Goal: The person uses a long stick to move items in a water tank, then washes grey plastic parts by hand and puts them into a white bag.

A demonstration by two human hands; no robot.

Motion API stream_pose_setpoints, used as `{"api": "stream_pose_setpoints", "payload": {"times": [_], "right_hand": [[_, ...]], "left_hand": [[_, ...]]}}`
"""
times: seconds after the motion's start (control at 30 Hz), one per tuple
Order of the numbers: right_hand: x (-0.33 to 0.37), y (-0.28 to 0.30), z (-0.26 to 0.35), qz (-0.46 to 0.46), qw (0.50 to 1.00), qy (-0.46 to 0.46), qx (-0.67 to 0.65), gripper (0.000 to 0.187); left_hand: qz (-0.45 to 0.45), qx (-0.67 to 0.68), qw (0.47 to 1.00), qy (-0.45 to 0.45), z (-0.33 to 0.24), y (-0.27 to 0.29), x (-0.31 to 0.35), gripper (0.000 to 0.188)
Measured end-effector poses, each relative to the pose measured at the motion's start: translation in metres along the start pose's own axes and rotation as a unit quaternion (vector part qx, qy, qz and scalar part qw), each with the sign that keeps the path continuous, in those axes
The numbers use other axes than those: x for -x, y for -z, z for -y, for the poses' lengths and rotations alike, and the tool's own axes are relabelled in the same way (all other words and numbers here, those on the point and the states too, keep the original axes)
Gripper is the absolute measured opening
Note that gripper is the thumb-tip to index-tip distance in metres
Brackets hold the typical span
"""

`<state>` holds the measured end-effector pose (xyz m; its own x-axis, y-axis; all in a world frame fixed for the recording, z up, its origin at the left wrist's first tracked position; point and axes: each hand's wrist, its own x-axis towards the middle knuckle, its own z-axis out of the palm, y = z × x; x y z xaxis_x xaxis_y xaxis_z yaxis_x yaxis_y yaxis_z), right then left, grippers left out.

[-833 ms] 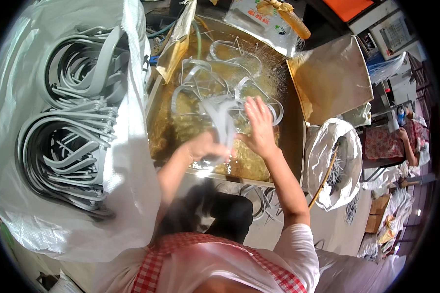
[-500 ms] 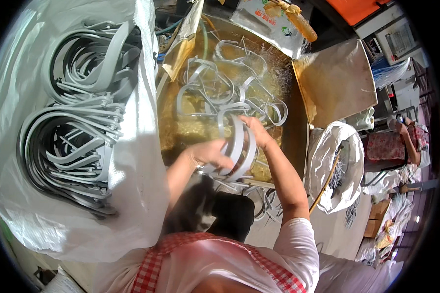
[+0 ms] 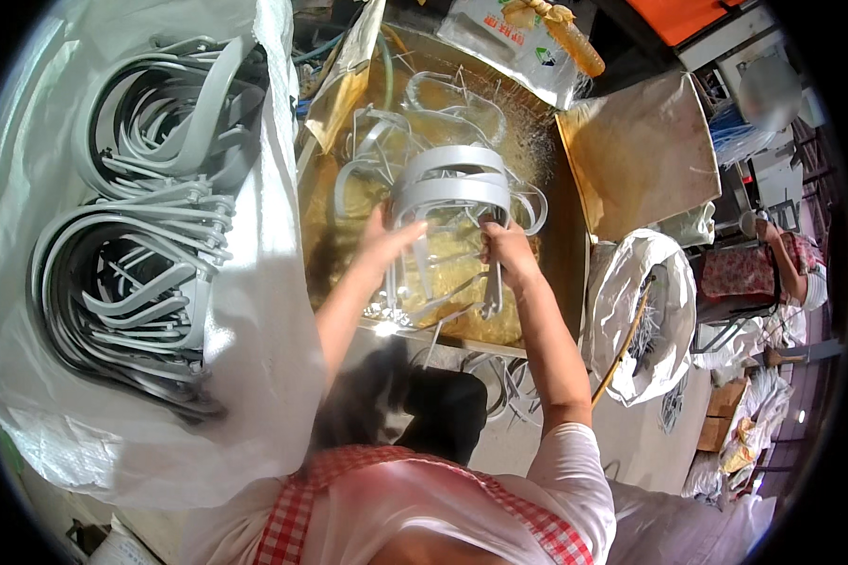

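Curved light-grey plastic bands (image 3: pixel 450 192) — two arcs show, any others unclear — stand above a brown-walled rectangular water tank (image 3: pixel 567 217); the left hand's (image 3: pixel 386 240) grip closes on one side, the right hand's (image 3: pixel 509 252) on the other. Work looks partway along: two nested stacks of grey bands, upper (image 3: pixel 203 122) and lower (image 3: pixel 122 306), already lie in one large white plastic bag (image 3: pixel 254 395), while several loose grey loops (image 3: pixel 340 193), too tangled to count, remain in the tank. One white sack (image 3: pixel 603 301) rightward holds uncounted thin grey strips (image 3: pixel 645 339).

left fingers (image 3: pixel 409 233) partly hidden, co-worker's head (image 3: pixel 771 92) blurred
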<state>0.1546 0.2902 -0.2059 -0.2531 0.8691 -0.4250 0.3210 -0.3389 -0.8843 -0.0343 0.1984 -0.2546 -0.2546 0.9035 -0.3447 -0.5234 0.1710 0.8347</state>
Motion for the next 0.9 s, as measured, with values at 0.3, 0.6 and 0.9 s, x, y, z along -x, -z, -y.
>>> {"api": "stream_pose_setpoints", "payload": {"times": [0.3, 0.6, 0.9], "right_hand": [[0.051, -0.006, -0.020, 0.330, 0.866, 0.041, -0.374, 0.113], [0.074, 0.048, -0.045, 0.161, 0.985, -0.022, 0.058, 0.037], [0.069, 0.064, -0.096, -0.018, 0.994, 0.043, -0.101, 0.049]], "left_hand": [[-0.005, 0.295, 0.951, 0.087, 0.000, 0.004, 0.002, 0.034], [-0.045, 0.230, 0.972, 0.025, 0.006, 0.021, -0.012, 0.035], [-0.024, 0.284, 0.958, 0.033, 0.028, -0.040, 0.004, 0.037]]}}
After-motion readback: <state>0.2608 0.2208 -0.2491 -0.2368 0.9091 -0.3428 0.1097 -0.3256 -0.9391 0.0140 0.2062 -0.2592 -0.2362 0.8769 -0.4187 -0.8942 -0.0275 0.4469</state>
